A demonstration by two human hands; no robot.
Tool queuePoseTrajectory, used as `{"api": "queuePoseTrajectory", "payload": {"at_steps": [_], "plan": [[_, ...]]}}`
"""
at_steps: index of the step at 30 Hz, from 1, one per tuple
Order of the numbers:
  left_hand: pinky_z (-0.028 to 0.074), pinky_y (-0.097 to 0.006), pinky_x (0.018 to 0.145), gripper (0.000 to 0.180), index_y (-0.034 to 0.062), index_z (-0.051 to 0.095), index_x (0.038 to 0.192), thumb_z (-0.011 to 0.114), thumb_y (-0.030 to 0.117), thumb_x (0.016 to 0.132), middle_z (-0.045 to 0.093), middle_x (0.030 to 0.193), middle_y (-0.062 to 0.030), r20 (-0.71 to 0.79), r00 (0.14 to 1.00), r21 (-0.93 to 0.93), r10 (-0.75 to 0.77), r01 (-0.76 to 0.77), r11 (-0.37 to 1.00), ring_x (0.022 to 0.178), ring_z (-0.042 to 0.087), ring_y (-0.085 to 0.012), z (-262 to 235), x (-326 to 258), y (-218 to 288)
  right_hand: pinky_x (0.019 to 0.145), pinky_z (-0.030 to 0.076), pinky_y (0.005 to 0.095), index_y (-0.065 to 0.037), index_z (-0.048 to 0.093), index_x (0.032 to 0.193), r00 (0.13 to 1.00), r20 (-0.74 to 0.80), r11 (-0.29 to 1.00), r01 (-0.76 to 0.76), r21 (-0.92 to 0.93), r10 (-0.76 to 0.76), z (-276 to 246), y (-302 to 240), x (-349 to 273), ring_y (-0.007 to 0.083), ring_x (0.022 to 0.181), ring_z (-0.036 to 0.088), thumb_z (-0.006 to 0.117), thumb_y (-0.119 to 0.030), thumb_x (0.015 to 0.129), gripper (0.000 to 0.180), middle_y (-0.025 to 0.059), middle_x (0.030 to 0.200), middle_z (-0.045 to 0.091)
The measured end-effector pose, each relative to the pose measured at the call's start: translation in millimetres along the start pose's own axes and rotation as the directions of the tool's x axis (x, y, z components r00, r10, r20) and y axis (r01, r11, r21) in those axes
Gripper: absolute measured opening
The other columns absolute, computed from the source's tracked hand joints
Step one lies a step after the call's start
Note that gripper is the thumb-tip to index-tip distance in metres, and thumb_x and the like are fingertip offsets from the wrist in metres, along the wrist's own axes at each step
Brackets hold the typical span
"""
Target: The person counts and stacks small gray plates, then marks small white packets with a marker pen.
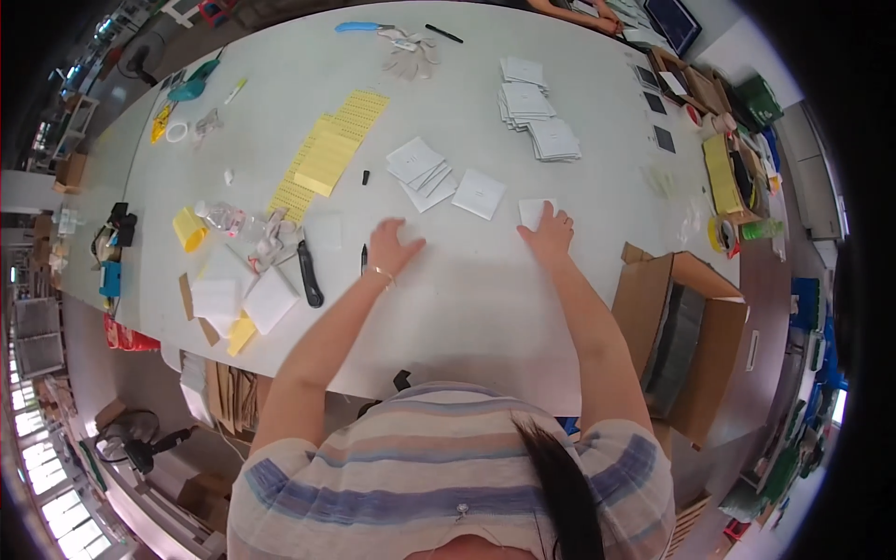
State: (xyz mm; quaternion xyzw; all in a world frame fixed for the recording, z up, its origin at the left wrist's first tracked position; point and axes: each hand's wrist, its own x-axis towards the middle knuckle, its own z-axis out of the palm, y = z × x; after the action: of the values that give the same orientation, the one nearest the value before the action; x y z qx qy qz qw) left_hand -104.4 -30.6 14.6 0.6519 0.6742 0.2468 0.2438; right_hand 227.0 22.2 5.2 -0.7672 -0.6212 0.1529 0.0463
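Observation:
My left hand (390,245) lies flat on the white table (467,299), fingers spread, touching nothing but the tabletop. A black pen (363,259) lies just to its left. My right hand (551,233) presses on a small white square packet (534,211), fingers over its near edge. Another white square packet (479,193) lies between the two hands, further from me. Beyond it sits a loose pile of white packets (422,171).
Yellow label sheets (327,154) lie at the far left. Stacks of white packets (534,110) stand further back. An open cardboard box (681,327) sits at the right edge. A black utility knife (309,274), plastic bottle (222,217) and yellow tape roll (189,229) lie left.

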Motion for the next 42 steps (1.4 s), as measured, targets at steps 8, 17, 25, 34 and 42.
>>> {"api": "queuePoseTrajectory", "payload": {"at_steps": [8,17,25,34,42], "plan": [[0.026,-0.045,0.109,0.119,0.0143,0.014,0.148,0.072,0.065,0.057,0.021,0.148,-0.0231,0.225,0.953,0.502,-0.206,0.068,0.862,0.139,0.017,-0.0399,-17.9,159.9,26.2,0.093,0.039,0.0508,-0.013,0.035,0.132,0.999,0.045,1.000,0.019,-0.020,-0.019,-14.6,-28.5,11.4,0.0394,0.115,0.042,0.076,-0.034,0.059,0.086,0.0199,0.122,0.045],[0.027,-0.046,0.107,0.122,0.0176,0.012,0.149,0.076,0.061,0.055,0.035,0.138,-0.0194,0.361,0.917,0.532,-0.172,-0.051,0.845,0.130,0.032,-0.0355,-5.0,179.8,36.7,0.096,0.037,0.0477,-0.010,0.043,0.128,0.867,0.017,0.867,0.496,0.042,-0.497,11.6,-89.1,50.9,0.0389,0.116,0.042,0.077,-0.031,0.059,0.079,0.0202,0.125,0.046],[0.033,-0.043,0.102,0.110,0.0098,0.021,0.145,0.078,0.044,0.058,0.040,0.130,-0.0190,0.414,0.910,0.462,0.011,-0.220,0.859,0.121,0.040,-0.0358,7.3,151.0,24.2,0.093,0.036,0.0481,-0.017,0.023,0.144,0.928,0.282,0.929,0.306,-0.209,-0.242,-3.0,-125.7,37.8,0.0389,0.115,0.043,0.079,-0.035,0.058,0.104,0.0228,0.128,0.041],[0.033,-0.040,0.098,0.101,0.0096,0.025,0.144,0.075,0.038,0.061,0.043,0.124,-0.0156,0.379,0.922,0.455,0.079,-0.260,0.852,0.120,0.039,-0.0312,12.6,107.2,30.6,0.093,0.040,0.0458,-0.014,0.024,0.141,0.952,0.227,0.978,0.192,0.082,-0.205,7.0,-91.8,-18.2,0.0415,0.110,0.046,0.079,-0.030,0.055,0.104,0.0258,0.124,0.040],[0.026,-0.049,0.106,0.103,0.0084,0.025,0.143,0.080,0.036,0.060,0.035,0.139,-0.0174,0.491,0.799,0.245,0.348,-0.510,0.825,0.131,0.032,-0.0300,1.0,43.0,16.8,0.093,0.042,0.0458,-0.006,0.016,0.145,0.865,0.029,0.832,0.473,0.289,-0.502,-20.8,-78.3,-38.4,0.0385,0.111,0.046,0.081,-0.027,0.057,0.111,0.0241,0.121,0.044]]}}
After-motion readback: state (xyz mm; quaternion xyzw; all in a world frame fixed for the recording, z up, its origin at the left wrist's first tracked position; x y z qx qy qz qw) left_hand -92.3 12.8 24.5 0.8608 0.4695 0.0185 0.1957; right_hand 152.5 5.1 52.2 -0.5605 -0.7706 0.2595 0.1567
